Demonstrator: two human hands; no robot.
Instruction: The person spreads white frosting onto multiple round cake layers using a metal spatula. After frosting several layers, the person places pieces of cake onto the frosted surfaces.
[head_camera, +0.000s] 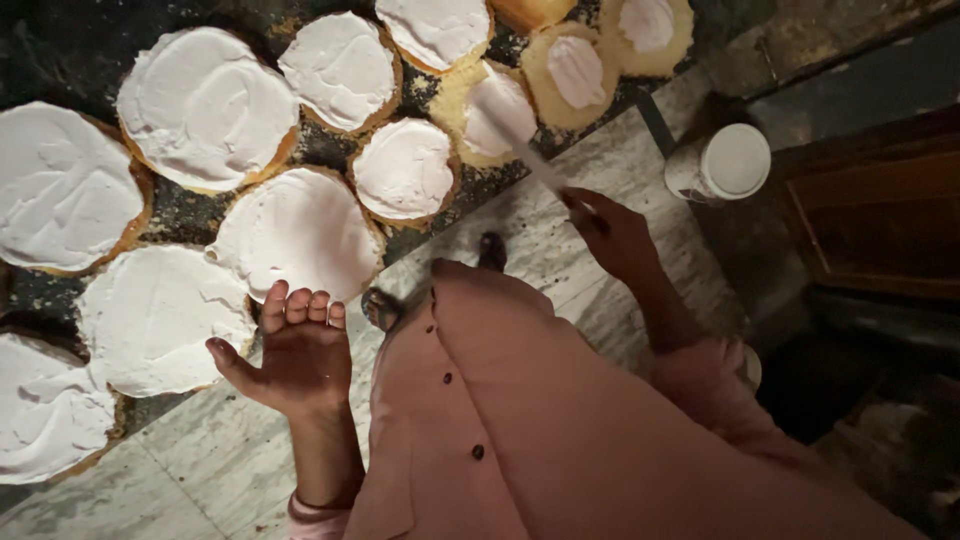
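Marble floor: my right hand (612, 232) grips a spatula (530, 160) over a frosted cake (492, 112); left hand (295, 350) spread, empty; white round tub (722, 162) upper right.

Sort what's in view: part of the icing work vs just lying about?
In use: right hand holding spatula over a half-iced cake round; left hand open beside the iced rounds; dark counter.
Idle: white lidded tub; wooden cabinet.

Left hand (295, 350) lower left of centre, fingers together, thumb spread, empty; right hand (612, 233) right of centre, fingers clenched.
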